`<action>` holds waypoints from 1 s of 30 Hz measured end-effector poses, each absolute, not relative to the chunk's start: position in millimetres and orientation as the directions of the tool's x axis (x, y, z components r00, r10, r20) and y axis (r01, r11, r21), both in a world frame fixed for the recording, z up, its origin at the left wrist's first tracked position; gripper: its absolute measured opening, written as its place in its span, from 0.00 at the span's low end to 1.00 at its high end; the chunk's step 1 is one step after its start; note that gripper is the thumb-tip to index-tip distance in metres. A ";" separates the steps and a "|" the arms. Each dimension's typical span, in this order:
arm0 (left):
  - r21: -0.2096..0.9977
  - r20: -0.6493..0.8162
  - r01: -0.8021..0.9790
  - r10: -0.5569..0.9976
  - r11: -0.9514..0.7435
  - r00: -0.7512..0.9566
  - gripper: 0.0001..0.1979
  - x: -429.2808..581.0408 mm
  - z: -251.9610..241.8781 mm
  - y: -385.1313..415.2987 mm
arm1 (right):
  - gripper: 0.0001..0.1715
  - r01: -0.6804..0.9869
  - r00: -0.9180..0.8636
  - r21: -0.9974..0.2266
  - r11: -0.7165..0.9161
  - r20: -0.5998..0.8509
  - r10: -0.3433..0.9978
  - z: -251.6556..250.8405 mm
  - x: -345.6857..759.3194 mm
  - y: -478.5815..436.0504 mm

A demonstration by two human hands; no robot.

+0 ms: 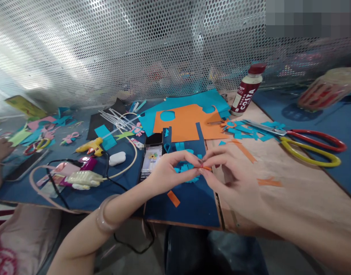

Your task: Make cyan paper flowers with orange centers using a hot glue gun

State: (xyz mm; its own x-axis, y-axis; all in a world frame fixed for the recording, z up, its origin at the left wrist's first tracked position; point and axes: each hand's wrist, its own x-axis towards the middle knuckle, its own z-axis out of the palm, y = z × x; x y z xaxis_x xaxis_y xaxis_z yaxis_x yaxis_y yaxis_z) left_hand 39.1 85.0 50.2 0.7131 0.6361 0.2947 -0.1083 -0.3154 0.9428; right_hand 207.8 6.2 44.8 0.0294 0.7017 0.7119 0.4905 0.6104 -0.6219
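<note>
Between the fingertips of both hands is a small orange paper strip [205, 167], partly covered by the fingers. My left hand [175, 168] pinches its left end, and my right hand [227, 172] pinches it from the right. Just below and behind the fingers lie cut blue paper pieces [189, 176] on the table. A phone [151, 160] with a yellow flower on its screen lies left of my left hand. One loose orange strip [173, 199] rests near the table's front edge; another orange strip [244, 150] lies beyond my right hand.
Scissors [281, 133] with red and yellow handles lie at right among blue scraps. A Costa bottle [248, 90] stands behind them. Orange cardstock [181, 124] covers the middle back. Left are a yellow glue gun [91, 147], a power strip [85, 178], cables and another person's hand [1, 148].
</note>
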 end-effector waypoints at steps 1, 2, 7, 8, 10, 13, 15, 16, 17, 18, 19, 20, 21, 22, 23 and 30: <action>0.933 0.322 -0.129 0.614 -0.337 0.720 0.07 38.7 50.1 84.6 | 0.07 0.495 0.014 -0.606 0.623 0.722 0.691 45.7 207.9 5.2; 0.920 0.349 -0.145 0.594 -0.364 0.725 0.07 38.4 50.0 84.3 | 0.07 0.496 -0.001 -0.590 0.637 0.733 0.680 46.7 208.0 4.4; 0.876 0.401 -0.134 0.543 -0.464 0.738 0.07 36.9 49.6 84.6 | 0.08 0.479 -0.033 -0.573 0.665 0.745 0.666 49.7 209.7 2.4; 0.873 0.402 -0.129 0.543 -0.471 0.737 0.07 36.7 49.4 84.7 | 0.08 0.475 -0.033 -0.582 0.661 0.738 0.674 49.6 210.2 2.3; 0.870 0.402 -0.122 0.545 -0.477 0.736 0.07 36.4 48.9 84.9 | 0.09 0.472 -0.035 -0.589 0.656 0.731 0.682 49.1 211.1 2.0; 0.861 0.413 -0.127 0.532 -0.492 0.740 0.06 36.3 48.8 84.6 | 0.11 0.469 -0.038 -0.588 0.660 0.732 0.680 47.5 211.5 1.5; 0.850 0.436 -0.148 0.515 -0.506 0.738 0.05 36.6 49.2 84.2 | 0.12 0.461 -0.035 -0.585 0.667 0.739 0.673 46.4 211.2 1.1; 0.844 0.447 -0.160 0.508 -0.511 0.736 0.04 36.8 49.6 83.9 | 0.12 0.458 -0.035 -0.584 0.670 0.741 0.670 46.0 210.9 0.8; 0.842 0.454 -0.168 0.504 -0.513 0.735 0.04 36.9 50.0 83.8 | 0.12 0.456 -0.034 -0.583 0.673 0.744 0.667 45.7 210.7 0.4; 0.842 0.456 -0.174 0.502 -0.511 0.735 0.04 37.0 50.4 83.7 | 0.13 0.457 -0.032 -0.581 0.674 0.746 0.665 45.6 210.5 -0.1; 0.844 0.455 -0.177 0.502 -0.507 0.735 0.04 37.0 50.7 83.7 | 0.13 0.459 -0.031 -0.579 0.674 0.748 0.663 45.8 210.4 -0.7; 0.846 0.453 -0.177 0.502 -0.503 0.737 0.04 37.0 50.8 83.9 | 0.13 0.460 -0.030 -0.577 0.675 0.749 0.661 46.2 210.4 -1.3; 0.848 0.450 -0.177 0.502 -0.499 0.739 0.04 36.8 50.9 84.2 | 0.13 0.461 -0.029 -0.576 0.675 0.750 0.661 46.8 210.4 -2.0; 0.849 0.449 -0.180 0.500 -0.497 0.740 0.04 36.6 50.8 84.6 | 0.13 0.463 -0.029 -0.574 0.676 0.752 0.658 47.4 210.4 -2.6; 0.850 0.447 -0.180 0.499 -0.494 0.742 0.04 36.4 50.6 84.9 | 0.13 0.464 -0.027 -0.570 0.678 0.756 0.654 48.1 210.4 -3.1; 0.865 0.437 -0.183 0.521 -0.468 0.733 0.03 37.0 50.1 84.4 | 0.13 0.453 -0.013 -0.599 0.661 0.737 0.676 47.5 210.9 -2.6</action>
